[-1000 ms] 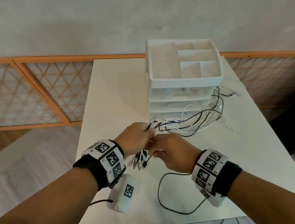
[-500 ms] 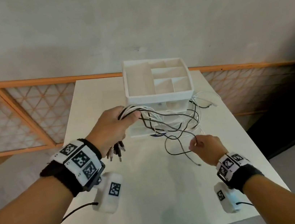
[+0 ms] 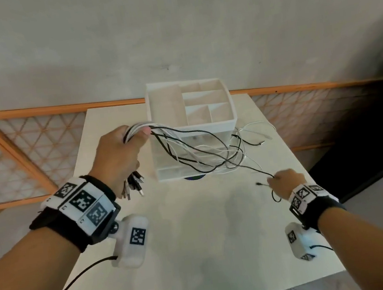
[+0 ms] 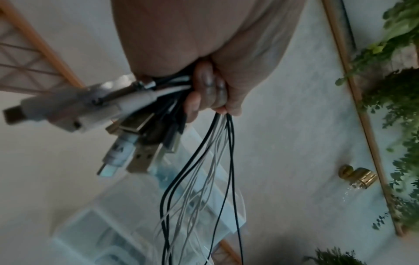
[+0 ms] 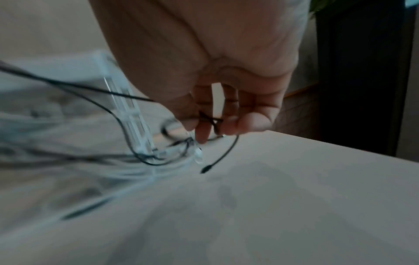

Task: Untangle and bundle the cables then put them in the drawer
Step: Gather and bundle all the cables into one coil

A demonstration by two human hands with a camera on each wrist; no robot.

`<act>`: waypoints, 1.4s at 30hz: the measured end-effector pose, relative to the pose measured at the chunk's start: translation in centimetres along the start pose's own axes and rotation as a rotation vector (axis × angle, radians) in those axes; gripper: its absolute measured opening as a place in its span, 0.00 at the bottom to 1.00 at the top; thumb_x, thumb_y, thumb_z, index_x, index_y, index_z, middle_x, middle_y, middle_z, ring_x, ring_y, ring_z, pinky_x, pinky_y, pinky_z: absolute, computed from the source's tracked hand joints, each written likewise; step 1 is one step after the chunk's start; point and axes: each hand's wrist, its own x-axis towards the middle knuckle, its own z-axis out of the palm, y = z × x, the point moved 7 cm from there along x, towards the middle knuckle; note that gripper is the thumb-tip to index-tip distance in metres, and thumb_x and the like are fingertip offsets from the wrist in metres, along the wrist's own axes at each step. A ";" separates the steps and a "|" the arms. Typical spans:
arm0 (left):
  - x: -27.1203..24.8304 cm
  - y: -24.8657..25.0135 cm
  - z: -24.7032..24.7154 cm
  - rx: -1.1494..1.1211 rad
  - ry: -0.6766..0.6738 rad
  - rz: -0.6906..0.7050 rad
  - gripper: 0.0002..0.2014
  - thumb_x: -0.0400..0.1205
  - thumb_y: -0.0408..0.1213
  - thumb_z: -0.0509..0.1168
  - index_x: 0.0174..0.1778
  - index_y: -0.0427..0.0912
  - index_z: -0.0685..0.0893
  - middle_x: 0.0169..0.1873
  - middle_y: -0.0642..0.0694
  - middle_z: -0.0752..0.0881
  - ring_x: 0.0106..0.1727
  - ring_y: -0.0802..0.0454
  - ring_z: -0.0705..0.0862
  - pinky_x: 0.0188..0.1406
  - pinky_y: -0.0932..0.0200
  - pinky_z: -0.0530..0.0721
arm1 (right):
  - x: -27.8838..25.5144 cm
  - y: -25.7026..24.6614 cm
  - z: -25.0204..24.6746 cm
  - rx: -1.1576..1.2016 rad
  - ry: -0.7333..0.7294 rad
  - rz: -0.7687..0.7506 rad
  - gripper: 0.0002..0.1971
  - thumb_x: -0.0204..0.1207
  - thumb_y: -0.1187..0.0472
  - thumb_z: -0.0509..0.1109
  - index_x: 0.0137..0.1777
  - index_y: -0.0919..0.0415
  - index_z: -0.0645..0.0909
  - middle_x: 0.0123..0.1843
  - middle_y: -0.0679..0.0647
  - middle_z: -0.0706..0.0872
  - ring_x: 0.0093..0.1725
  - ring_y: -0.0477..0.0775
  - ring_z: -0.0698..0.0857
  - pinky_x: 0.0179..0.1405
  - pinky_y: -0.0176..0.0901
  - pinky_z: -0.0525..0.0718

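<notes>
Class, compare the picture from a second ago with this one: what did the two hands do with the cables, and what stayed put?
The hands parted: the left hand rose with the gripped bunch of cables, while the right hand drew one black cable out to the right, pinching it. The drawer unit stayed in place, drawers shut.

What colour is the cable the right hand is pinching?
Black. The right hand pinches a thin black cable near its free end; clearest in the right wrist view.

No readable words or numbers show anywhere; only black-and-white square code markers stand on the wristbands (image 3: 83, 204) and the wrist cameras (image 3: 131, 241).
</notes>
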 end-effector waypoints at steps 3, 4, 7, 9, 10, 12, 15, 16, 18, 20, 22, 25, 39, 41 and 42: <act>0.1 -0.3 0.2 0.061 -0.051 0.007 0.20 0.83 0.44 0.70 0.39 0.30 0.76 0.24 0.48 0.66 0.19 0.53 0.63 0.24 0.58 0.65 | -0.3 0.2 0.8 0.164 -0.041 0.052 0.23 0.84 0.42 0.59 0.50 0.57 0.90 0.43 0.61 0.90 0.40 0.63 0.89 0.41 0.45 0.86; 0.0 -0.7 0.4 0.084 -0.060 -0.008 0.20 0.83 0.45 0.70 0.40 0.28 0.77 0.25 0.46 0.66 0.21 0.51 0.63 0.25 0.56 0.66 | -0.6 -0.5 0.2 0.270 -0.034 0.048 0.25 0.84 0.39 0.57 0.50 0.56 0.89 0.39 0.61 0.90 0.35 0.62 0.89 0.36 0.46 0.87; -0.4 -1.9 0.7 0.134 -0.061 -0.067 0.18 0.83 0.45 0.69 0.37 0.34 0.76 0.25 0.43 0.67 0.24 0.48 0.64 0.28 0.53 0.67 | -2.2 -4.1 -1.8 0.427 -0.028 -0.109 0.21 0.80 0.34 0.62 0.57 0.49 0.81 0.33 0.59 0.91 0.25 0.57 0.87 0.28 0.44 0.86; -0.3 -2.5 0.4 0.146 -0.028 -0.104 0.17 0.84 0.44 0.69 0.36 0.37 0.74 0.25 0.42 0.67 0.25 0.47 0.64 0.31 0.51 0.68 | -3.4 -6.4 -2.4 0.383 -0.068 -0.299 0.25 0.71 0.37 0.76 0.62 0.44 0.73 0.35 0.56 0.91 0.30 0.55 0.89 0.39 0.48 0.89; -0.3 -2.9 0.3 0.150 -0.018 -0.123 0.17 0.84 0.44 0.69 0.36 0.38 0.73 0.26 0.42 0.67 0.25 0.47 0.64 0.31 0.50 0.68 | -4.0 -7.3 -2.5 0.348 -0.079 -0.369 0.29 0.67 0.41 0.81 0.63 0.43 0.71 0.36 0.54 0.91 0.33 0.54 0.90 0.44 0.50 0.90; -0.3 -3.4 0.5 0.176 -0.027 -0.164 0.17 0.84 0.43 0.69 0.36 0.38 0.74 0.27 0.41 0.68 0.25 0.47 0.64 0.29 0.52 0.67 | -5.5 -8.9 -3.0 0.386 -0.092 -0.481 0.26 0.66 0.53 0.84 0.61 0.46 0.75 0.37 0.53 0.90 0.35 0.52 0.89 0.46 0.52 0.89; -0.9 -3.9 1.8 0.209 -0.098 -0.213 0.15 0.83 0.43 0.69 0.37 0.37 0.76 0.28 0.41 0.71 0.24 0.48 0.66 0.27 0.56 0.67 | -8.6 -11.7 -3.5 0.581 -0.142 -0.643 0.05 0.75 0.64 0.78 0.46 0.58 0.84 0.29 0.53 0.88 0.27 0.48 0.86 0.35 0.47 0.87; -1.2 -4.1 2.4 0.212 -0.130 -0.232 0.15 0.83 0.44 0.69 0.36 0.37 0.77 0.28 0.42 0.73 0.23 0.48 0.67 0.26 0.57 0.68 | -9.8 -12.7 -3.5 0.597 -0.149 -0.699 0.04 0.78 0.64 0.76 0.42 0.61 0.86 0.28 0.55 0.88 0.25 0.47 0.85 0.33 0.43 0.86; -2.0 -4.2 4.1 0.186 -0.220 -0.271 0.16 0.83 0.48 0.69 0.37 0.39 0.80 0.28 0.44 0.80 0.21 0.50 0.68 0.24 0.60 0.69 | -11.8 -14.5 -2.9 0.598 -0.154 -0.804 0.09 0.82 0.60 0.73 0.41 0.61 0.88 0.29 0.57 0.89 0.26 0.47 0.86 0.35 0.38 0.85; -3.1 -3.8 5.9 0.088 -0.339 -0.333 0.20 0.81 0.57 0.68 0.39 0.42 0.83 0.31 0.44 0.89 0.20 0.53 0.66 0.22 0.61 0.67 | -13.3 -15.9 -2.3 0.587 -0.131 -0.889 0.09 0.82 0.58 0.72 0.42 0.59 0.90 0.30 0.56 0.89 0.28 0.45 0.86 0.37 0.41 0.87; -4.1 -3.3 7.3 0.010 -0.465 -0.386 0.27 0.77 0.64 0.67 0.48 0.39 0.87 0.40 0.38 0.93 0.19 0.56 0.68 0.21 0.62 0.65 | -13.9 -16.5 -2.0 0.620 -0.069 -0.929 0.08 0.82 0.61 0.72 0.43 0.58 0.91 0.31 0.52 0.88 0.29 0.42 0.85 0.36 0.43 0.87; -4.9 -2.9 7.7 -0.008 -0.593 -0.403 0.23 0.76 0.53 0.73 0.53 0.35 0.88 0.47 0.31 0.89 0.17 0.62 0.72 0.22 0.62 0.62 | -13.8 -16.1 -2.4 0.712 0.014 -0.921 0.08 0.80 0.66 0.73 0.48 0.54 0.93 0.32 0.43 0.89 0.29 0.43 0.84 0.36 0.41 0.85; -3.0 -4.4 5.0 0.659 -0.386 -0.131 0.15 0.84 0.46 0.65 0.36 0.42 0.73 0.28 0.46 0.78 0.27 0.46 0.77 0.30 0.56 0.72 | -9.8 -10.7 -2.0 0.244 -0.137 -0.637 0.03 0.74 0.56 0.79 0.43 0.52 0.94 0.30 0.37 0.87 0.38 0.36 0.84 0.44 0.33 0.75; -3.1 -4.5 5.0 0.586 -0.360 -0.168 0.14 0.85 0.47 0.64 0.42 0.39 0.77 0.27 0.45 0.78 0.25 0.47 0.78 0.31 0.56 0.73 | -8.3 -8.6 -1.6 0.020 -0.188 -0.514 0.05 0.74 0.55 0.78 0.46 0.52 0.94 0.39 0.42 0.89 0.52 0.47 0.86 0.50 0.36 0.76; -3.1 -4.6 5.0 0.516 -0.341 -0.192 0.14 0.85 0.46 0.64 0.46 0.37 0.79 0.26 0.45 0.78 0.23 0.48 0.77 0.31 0.57 0.73 | -7.5 -7.7 -1.6 -0.076 -0.172 -0.460 0.07 0.76 0.56 0.75 0.47 0.54 0.94 0.45 0.47 0.91 0.57 0.53 0.85 0.51 0.38 0.77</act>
